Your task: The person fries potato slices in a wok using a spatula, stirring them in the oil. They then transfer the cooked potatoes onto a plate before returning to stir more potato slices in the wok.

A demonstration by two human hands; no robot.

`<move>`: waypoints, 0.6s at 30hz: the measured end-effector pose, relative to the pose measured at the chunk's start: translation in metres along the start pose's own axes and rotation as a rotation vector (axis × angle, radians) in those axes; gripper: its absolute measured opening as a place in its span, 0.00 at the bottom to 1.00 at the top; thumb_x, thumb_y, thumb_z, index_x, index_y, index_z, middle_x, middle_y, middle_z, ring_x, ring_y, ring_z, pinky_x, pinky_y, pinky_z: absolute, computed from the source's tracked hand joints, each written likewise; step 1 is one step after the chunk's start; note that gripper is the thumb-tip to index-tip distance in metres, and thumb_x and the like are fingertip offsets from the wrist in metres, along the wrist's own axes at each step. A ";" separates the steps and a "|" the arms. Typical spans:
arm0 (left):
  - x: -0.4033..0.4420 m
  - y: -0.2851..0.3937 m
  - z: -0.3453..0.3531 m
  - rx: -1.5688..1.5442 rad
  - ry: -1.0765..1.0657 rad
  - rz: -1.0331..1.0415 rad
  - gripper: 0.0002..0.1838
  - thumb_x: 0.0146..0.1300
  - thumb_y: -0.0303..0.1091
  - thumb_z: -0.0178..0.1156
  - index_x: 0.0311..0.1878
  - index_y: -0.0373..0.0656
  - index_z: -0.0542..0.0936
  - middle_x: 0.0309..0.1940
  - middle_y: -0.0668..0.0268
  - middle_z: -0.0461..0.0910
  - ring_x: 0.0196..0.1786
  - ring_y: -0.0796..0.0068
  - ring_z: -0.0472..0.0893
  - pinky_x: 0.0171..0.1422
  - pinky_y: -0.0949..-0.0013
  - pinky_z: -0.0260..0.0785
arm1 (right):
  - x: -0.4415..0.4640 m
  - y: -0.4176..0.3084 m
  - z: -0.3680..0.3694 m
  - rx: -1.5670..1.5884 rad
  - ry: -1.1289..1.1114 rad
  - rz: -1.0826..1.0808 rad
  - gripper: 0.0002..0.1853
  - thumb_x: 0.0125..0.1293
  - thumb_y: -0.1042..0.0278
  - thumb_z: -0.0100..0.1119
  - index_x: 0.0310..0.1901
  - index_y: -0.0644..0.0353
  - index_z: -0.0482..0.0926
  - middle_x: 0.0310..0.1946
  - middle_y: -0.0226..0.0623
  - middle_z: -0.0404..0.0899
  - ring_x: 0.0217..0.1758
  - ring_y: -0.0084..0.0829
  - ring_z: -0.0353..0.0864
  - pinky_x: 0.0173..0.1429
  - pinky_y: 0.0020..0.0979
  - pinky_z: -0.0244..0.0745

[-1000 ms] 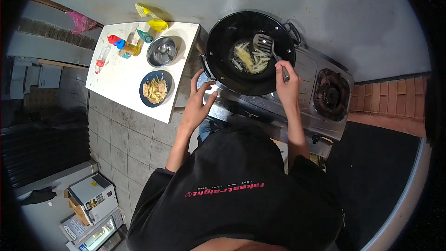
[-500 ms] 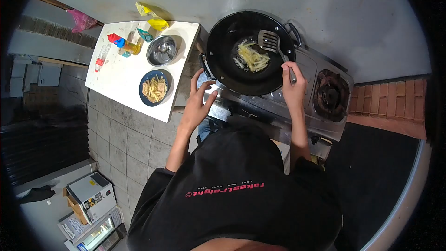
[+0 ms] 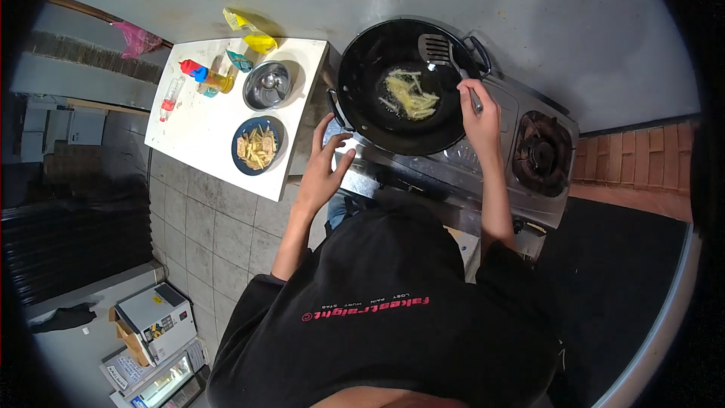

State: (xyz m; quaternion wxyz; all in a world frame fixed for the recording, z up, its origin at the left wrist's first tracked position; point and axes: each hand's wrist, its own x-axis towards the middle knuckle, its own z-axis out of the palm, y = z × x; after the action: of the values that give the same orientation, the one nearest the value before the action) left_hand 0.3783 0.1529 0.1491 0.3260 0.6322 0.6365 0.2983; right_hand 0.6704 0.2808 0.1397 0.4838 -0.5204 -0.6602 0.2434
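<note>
A black wok (image 3: 377, 121) sits on the steel stove, with pale fries (image 3: 411, 96) in shiny oil at its middle. My right hand (image 3: 480, 109) is closed round the handle of a slotted spatula (image 3: 435, 49). The spatula's head is over the far right part of the wok, apart from the fries. Beside the wok's left loop handle (image 3: 339, 109), my left hand (image 3: 325, 164) is held with its fingers spread and nothing in it.
A white table (image 3: 204, 125) at the left bears a dark bowl of fries (image 3: 257, 148), a steel bowl (image 3: 266, 85), sauce bottles (image 3: 205, 75), a clear bottle and a yellow packet (image 3: 259, 42). Right of the wok is a bare burner (image 3: 542, 153). A wall stands behind the stove.
The spatula has lifted away from the fries towards the wok's far right side, and my right hand has moved right with it. My left hand stays by the handle.
</note>
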 end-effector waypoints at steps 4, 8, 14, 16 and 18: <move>0.000 -0.002 0.002 -0.041 0.027 -0.002 0.17 0.72 0.41 0.60 0.58 0.41 0.78 0.78 0.58 0.54 0.58 0.54 0.81 0.64 0.54 0.72 | 0.005 0.006 0.003 0.032 -0.017 0.004 0.06 0.73 0.70 0.58 0.44 0.64 0.79 0.37 0.44 0.83 0.41 0.41 0.85 0.50 0.32 0.75; 0.001 -0.004 0.002 -0.028 0.026 0.001 0.17 0.72 0.40 0.60 0.58 0.41 0.78 0.78 0.57 0.54 0.58 0.54 0.81 0.64 0.54 0.71 | -0.001 0.013 0.004 0.029 -0.010 0.037 0.06 0.73 0.69 0.58 0.43 0.63 0.79 0.34 0.43 0.83 0.37 0.38 0.85 0.47 0.31 0.75; 0.004 -0.007 0.003 0.030 0.015 0.032 0.19 0.73 0.37 0.59 0.61 0.36 0.76 0.77 0.56 0.54 0.60 0.61 0.81 0.64 0.60 0.76 | -0.019 0.009 0.002 0.030 -0.078 0.202 0.06 0.73 0.70 0.58 0.42 0.63 0.79 0.30 0.40 0.83 0.33 0.26 0.82 0.42 0.29 0.75; 0.004 -0.008 0.003 0.043 0.025 0.047 0.19 0.73 0.38 0.59 0.61 0.36 0.76 0.77 0.56 0.54 0.60 0.62 0.81 0.64 0.61 0.76 | -0.023 0.007 0.003 0.042 -0.100 0.212 0.06 0.73 0.70 0.58 0.42 0.63 0.79 0.30 0.39 0.82 0.33 0.23 0.81 0.41 0.28 0.75; 0.004 -0.009 0.003 0.052 0.026 0.048 0.19 0.73 0.37 0.59 0.61 0.36 0.76 0.77 0.56 0.54 0.60 0.62 0.81 0.64 0.61 0.76 | -0.026 0.003 0.003 0.073 -0.090 0.238 0.06 0.73 0.70 0.58 0.42 0.63 0.79 0.28 0.38 0.82 0.32 0.21 0.80 0.41 0.27 0.74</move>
State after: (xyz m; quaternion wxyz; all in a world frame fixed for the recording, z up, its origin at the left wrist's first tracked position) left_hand 0.3757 0.1567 0.1401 0.2940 0.6514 0.6330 0.2976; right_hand 0.6692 0.2588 0.1258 0.4401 -0.5658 -0.6054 0.3460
